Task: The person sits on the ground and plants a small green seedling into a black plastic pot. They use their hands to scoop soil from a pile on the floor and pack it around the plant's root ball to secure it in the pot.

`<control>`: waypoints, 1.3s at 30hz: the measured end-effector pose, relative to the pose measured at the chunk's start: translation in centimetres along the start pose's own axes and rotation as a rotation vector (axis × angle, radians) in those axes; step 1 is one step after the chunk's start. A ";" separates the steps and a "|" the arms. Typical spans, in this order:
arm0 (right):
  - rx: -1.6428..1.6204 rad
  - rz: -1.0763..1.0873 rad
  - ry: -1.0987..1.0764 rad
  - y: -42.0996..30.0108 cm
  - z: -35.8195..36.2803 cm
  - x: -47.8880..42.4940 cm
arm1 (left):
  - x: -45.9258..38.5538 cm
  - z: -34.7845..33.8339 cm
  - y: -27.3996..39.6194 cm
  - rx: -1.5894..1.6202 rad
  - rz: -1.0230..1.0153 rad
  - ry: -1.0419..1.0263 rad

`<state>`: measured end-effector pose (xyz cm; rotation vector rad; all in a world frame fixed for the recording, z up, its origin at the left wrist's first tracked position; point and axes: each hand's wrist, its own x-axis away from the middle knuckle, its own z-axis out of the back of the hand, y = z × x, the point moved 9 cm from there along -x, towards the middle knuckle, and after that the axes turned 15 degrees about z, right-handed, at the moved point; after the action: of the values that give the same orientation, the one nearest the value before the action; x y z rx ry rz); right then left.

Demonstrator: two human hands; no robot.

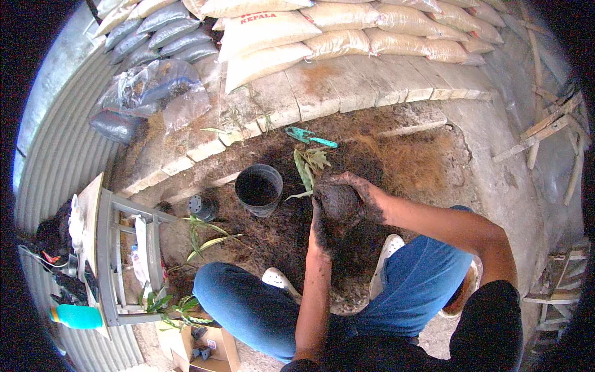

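Both of my soil-covered hands hold a dark root ball (341,203) between them. My left hand (320,228) is at its near left side, and my right hand (365,193) curves over its far right side. Green leaves (304,174) of the plant point away to the left of the root ball, so the plant lies tilted. Just left of the leaves stands a black plastic plant pot (258,190) with dark soil inside. Beyond the plant, a turquoise hand trowel (310,137) rests on the soil. Fingertips are partly hidden by dirt and the root ball.
A smaller black pot (203,207) lies near leafy cuttings (200,239). To the left is a grey-framed table (111,260) beside a cardboard box (223,346). Concrete slabs (316,93) carry stacked filled sacks (339,44). Brown fibre (409,158) covers ground at the right.
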<state>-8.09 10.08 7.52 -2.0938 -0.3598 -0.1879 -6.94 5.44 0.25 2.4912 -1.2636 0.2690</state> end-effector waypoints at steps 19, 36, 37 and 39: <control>-0.132 0.001 -0.003 0.5 -0.7 -0.4 | 1.0 -0.2 1.2 -0.005 -0.105 -0.003; -0.272 0.017 0.050 -0.4 -0.7 0.0 | 0.1 -0.7 -0.7 0.060 0.043 0.020; -0.270 0.021 0.066 -0.6 -0.7 0.1 | -0.1 -0.4 -0.7 0.049 0.049 0.028; -0.266 0.026 0.098 -1.0 -0.6 0.4 | -0.8 0.2 -0.5 0.068 0.024 0.022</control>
<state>-8.07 10.12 8.80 -2.3388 -0.2588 -0.3373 -6.98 6.22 -0.25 2.5242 -1.2969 0.3495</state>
